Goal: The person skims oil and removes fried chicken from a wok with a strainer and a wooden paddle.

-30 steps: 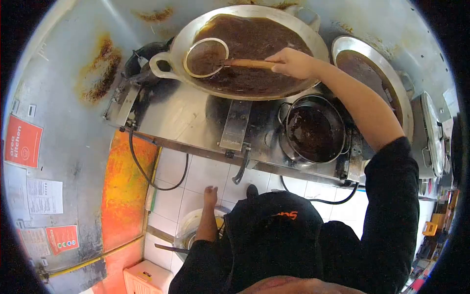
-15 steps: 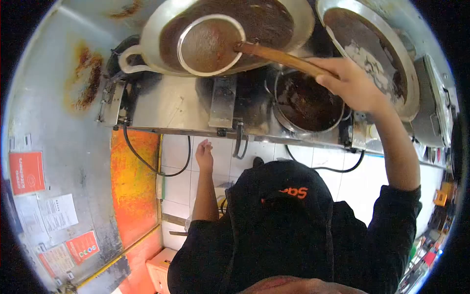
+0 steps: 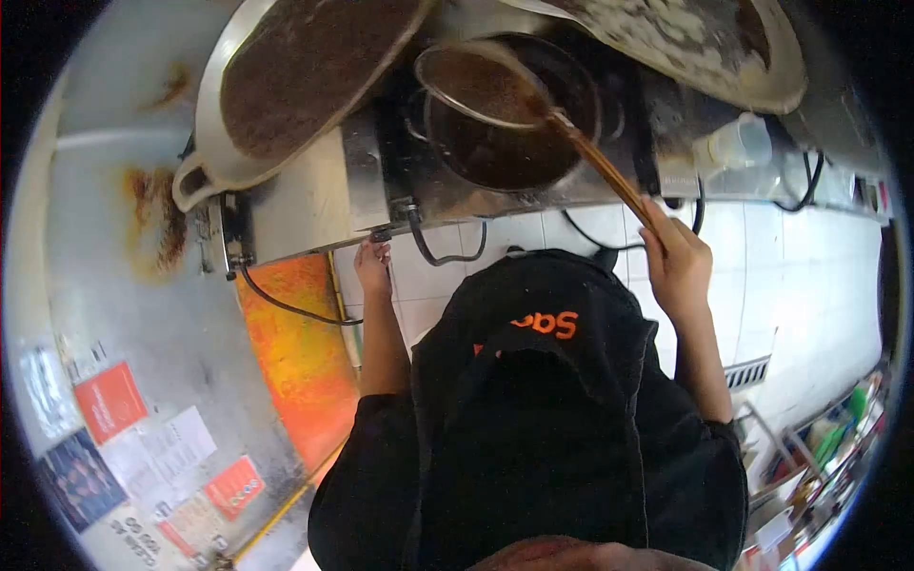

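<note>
My right hand (image 3: 678, 255) is closed round the wooden handle of a strainer (image 3: 484, 86) with a round metal rim. The strainer is tilted over a pot (image 3: 509, 176) of dark liquid with two side handles. At the stove's front edge, the curled fingers of my left hand (image 3: 373, 265) meet a black stove knob (image 3: 381, 236). To the left of the pot stands a big wok (image 3: 197, 176) filled with dark brown liquid.
A second large wok (image 3: 788, 90), with pale foam on its liquid, stands at the upper right. Beside it is a translucent plastic container (image 3: 741, 143). A black hose (image 3: 443, 252) hangs from the stove front. Papers cover part of the metal wall (image 3: 105, 285) on the left.
The strainer has moved from above the left wok to above the pot. My right hand has come down and closer to my body. My left hand has risen to the stove knob. The view has shifted.
</note>
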### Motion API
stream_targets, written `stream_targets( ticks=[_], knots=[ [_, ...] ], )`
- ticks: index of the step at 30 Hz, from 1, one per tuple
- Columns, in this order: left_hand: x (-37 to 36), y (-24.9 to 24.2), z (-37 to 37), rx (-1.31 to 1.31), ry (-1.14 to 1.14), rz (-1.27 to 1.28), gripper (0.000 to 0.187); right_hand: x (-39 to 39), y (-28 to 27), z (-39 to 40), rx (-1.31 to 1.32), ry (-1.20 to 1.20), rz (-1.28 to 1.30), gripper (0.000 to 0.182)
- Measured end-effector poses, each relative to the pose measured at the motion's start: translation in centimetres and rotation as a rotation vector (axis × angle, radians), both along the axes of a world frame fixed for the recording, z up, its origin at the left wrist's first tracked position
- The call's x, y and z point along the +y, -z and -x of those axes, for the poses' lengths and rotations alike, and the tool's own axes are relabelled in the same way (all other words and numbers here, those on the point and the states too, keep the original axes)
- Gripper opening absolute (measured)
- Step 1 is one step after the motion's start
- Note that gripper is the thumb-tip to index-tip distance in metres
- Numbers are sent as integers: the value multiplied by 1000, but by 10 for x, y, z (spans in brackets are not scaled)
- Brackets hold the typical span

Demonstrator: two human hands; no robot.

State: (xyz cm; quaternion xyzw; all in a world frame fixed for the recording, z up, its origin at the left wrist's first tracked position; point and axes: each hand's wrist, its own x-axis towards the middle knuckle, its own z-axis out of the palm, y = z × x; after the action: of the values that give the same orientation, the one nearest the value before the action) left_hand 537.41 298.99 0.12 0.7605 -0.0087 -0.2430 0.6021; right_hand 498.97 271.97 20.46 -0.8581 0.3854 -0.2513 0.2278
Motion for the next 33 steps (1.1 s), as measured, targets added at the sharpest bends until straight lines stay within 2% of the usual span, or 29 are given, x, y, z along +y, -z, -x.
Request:
stream_targets(
  ticks=[2, 4, 6, 7, 8, 9, 11, 14, 17, 19, 22, 26, 28, 31, 33],
  knots=[
    [-6, -2, -4, 25, -60, -87, 27, -5, 18, 7, 134, 21, 124, 37],
    [-9, -7, -4, 61, -35, -123, 27, -12, 32, 6, 126, 46, 255, 39],
    [-8, -17, -1, 205, -58, 51, 28, -16, 36, -1, 73, 65, 182, 42],
    [-3, -2, -14, 215, -64, -59, 28, -21, 41, -3, 43, 28, 228, 42],
    [-8, -7, -11, 204, -49, -92, 28, -25, 46, -5, 13, -8, 281, 43],
    [-14, -13, -5, 235, -111, -72, 26, -26, 48, -8, 8, 11, 251, 43],
    [-23, -16, 1, 260, -167, -70, 25, -29, 51, -8, -263, -55, 290, 46],
    [-27, -14, -7, 275, -220, -72, 22, -29, 57, 5, -371, -101, 270, 48],
    [-34, -13, -4, 225, -244, -68, 20, -36, 75, 27, -385, -128, 246, 48],
    [-40, -13, -1, 263, -439, 42, 19, -37, 81, 40, -373, -116, 185, 50],
    [-46, -14, 0, 243, -432, -68, 20, -40, 87, 57, -370, -90, 169, 52],
    [-32, 1, -15, 218, -363, -85, 23, -43, 88, 68, -333, -50, 133, 47],
    [-24, 5, -28, 420, -336, 13, 24, -43, 90, 68, -341, -42, 117, 47],
    [-33, -3, -17, 427, -394, 17, 24, -44, 91, 66, -348, -43, 100, 46],
    [-27, -1, -20, 425, -346, 25, 24, -43, 90, 63, -347, -52, 98, 47]
  ],
)
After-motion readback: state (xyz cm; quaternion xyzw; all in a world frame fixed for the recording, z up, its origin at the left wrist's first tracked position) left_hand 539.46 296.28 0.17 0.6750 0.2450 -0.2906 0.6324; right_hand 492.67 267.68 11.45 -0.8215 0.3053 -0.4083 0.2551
